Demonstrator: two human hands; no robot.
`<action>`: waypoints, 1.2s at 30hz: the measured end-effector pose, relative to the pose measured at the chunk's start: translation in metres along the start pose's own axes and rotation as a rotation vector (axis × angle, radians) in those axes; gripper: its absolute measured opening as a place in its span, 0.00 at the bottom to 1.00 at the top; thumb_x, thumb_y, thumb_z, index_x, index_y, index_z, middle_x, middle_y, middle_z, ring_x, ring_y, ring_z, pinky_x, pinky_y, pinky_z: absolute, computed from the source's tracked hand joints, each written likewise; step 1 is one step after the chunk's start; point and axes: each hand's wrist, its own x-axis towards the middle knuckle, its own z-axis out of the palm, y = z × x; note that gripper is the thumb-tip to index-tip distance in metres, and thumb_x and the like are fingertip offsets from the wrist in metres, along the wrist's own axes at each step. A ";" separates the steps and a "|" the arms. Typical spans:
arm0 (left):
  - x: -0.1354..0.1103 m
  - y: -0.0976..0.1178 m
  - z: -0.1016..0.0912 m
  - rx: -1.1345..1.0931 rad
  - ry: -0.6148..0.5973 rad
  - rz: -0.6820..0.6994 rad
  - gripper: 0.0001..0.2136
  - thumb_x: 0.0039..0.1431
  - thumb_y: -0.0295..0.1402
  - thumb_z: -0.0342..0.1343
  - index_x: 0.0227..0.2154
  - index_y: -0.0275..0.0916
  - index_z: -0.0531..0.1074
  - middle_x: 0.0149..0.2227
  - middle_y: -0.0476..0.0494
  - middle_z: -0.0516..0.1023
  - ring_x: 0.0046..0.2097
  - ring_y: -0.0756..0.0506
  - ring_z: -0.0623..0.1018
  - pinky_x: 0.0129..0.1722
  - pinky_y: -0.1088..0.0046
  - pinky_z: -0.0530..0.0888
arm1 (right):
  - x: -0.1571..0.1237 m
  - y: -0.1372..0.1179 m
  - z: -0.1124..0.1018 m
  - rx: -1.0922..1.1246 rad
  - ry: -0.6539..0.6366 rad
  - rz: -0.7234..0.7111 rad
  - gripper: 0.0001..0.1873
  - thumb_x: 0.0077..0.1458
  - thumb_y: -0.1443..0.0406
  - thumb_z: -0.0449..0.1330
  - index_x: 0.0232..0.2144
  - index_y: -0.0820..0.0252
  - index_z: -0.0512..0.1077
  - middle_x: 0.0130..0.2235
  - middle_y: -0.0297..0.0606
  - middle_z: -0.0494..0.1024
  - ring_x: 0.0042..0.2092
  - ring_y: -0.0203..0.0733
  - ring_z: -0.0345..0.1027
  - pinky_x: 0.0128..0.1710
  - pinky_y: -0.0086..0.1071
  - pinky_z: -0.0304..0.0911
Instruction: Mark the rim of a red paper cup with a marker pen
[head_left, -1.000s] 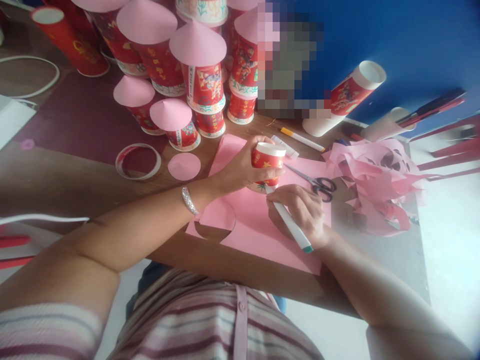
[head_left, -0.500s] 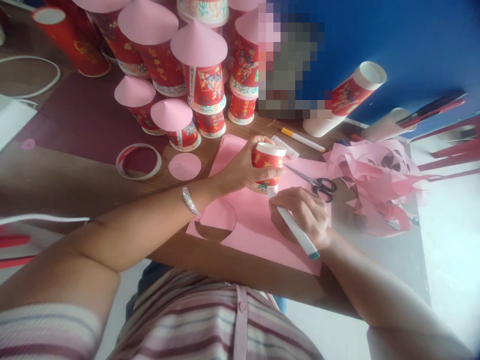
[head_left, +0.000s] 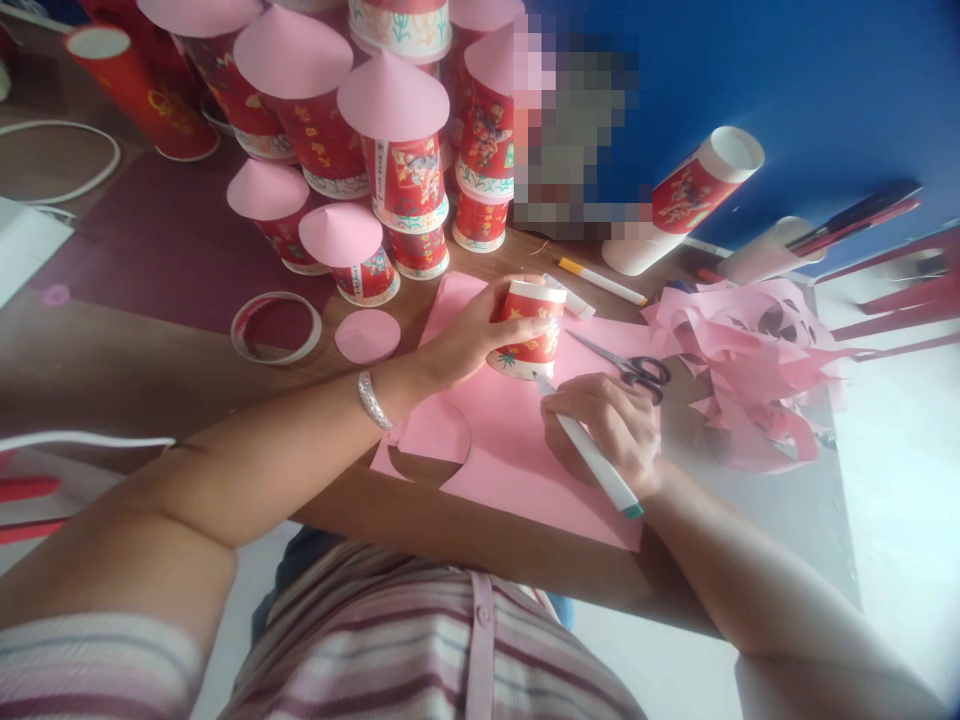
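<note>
My left hand [head_left: 491, 335] is wrapped round a red paper cup [head_left: 534, 318] with a white rim and a white lower band. Green marks show on that band. Between the fingers of my right hand [head_left: 607, 425] is a white marker [head_left: 600, 466] with a green end, its tip at the cup's lower edge. Beneath both hands lies a pink paper sheet [head_left: 502, 435] with a round piece cut out near its left corner. Scissors [head_left: 634, 370] rest on the sheet beside my right hand.
Red cups with pink cone tops [head_left: 394, 100] stand stacked at the back left. A tape roll [head_left: 276, 328] and a pink paper disc [head_left: 367, 336] lie left of the sheet. Pink paper scraps [head_left: 757, 370] heap on the right, near a yellow-capped marker [head_left: 600, 281].
My left hand has turned the cup, and its thumb now lies higher across it. Green marks on the band have shifted left. The marker has hardly moved.
</note>
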 end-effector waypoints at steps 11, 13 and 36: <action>-0.001 -0.001 -0.001 0.013 -0.033 -0.004 0.34 0.61 0.52 0.81 0.63 0.43 0.76 0.60 0.36 0.85 0.60 0.36 0.85 0.57 0.59 0.83 | -0.002 -0.001 0.003 0.015 -0.022 -0.008 0.12 0.72 0.75 0.65 0.51 0.54 0.76 0.36 0.33 0.85 0.35 0.41 0.83 0.33 0.35 0.81; 0.000 -0.003 -0.003 0.032 -0.053 0.010 0.35 0.61 0.51 0.81 0.64 0.43 0.75 0.61 0.36 0.85 0.60 0.36 0.85 0.55 0.60 0.82 | -0.002 -0.001 0.002 0.023 -0.031 -0.002 0.13 0.72 0.74 0.65 0.52 0.53 0.75 0.37 0.32 0.85 0.35 0.41 0.83 0.33 0.34 0.81; 0.002 -0.006 -0.008 0.110 -0.074 0.044 0.37 0.61 0.50 0.81 0.66 0.42 0.74 0.64 0.33 0.83 0.62 0.33 0.85 0.58 0.54 0.83 | -0.002 -0.001 0.001 -0.002 -0.041 -0.009 0.10 0.75 0.76 0.63 0.51 0.56 0.74 0.37 0.36 0.85 0.35 0.39 0.82 0.36 0.32 0.79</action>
